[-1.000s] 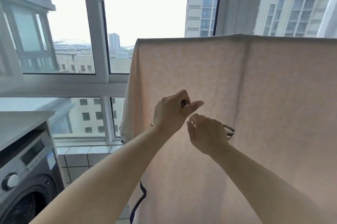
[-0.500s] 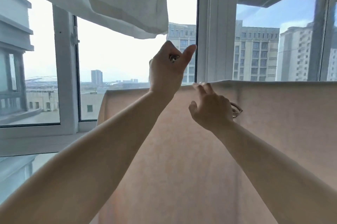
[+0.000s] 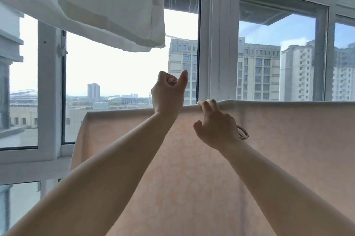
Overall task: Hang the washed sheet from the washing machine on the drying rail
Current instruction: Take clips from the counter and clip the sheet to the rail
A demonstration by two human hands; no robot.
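White cloth hangs overhead (upper left); buildings beyond windows.

A: Where does the view sit?

B: On the person's head, one wide-angle camera, facing forward toward the windows and tilted upward.

A: How near is it to things?

B: Both forearms run in from the near bottom corners, so the left hand and right hand are close. The sheet hangs just beyond them; the buildings lie far off.

A: Any second view sharing the scene?

B: No, only this one.
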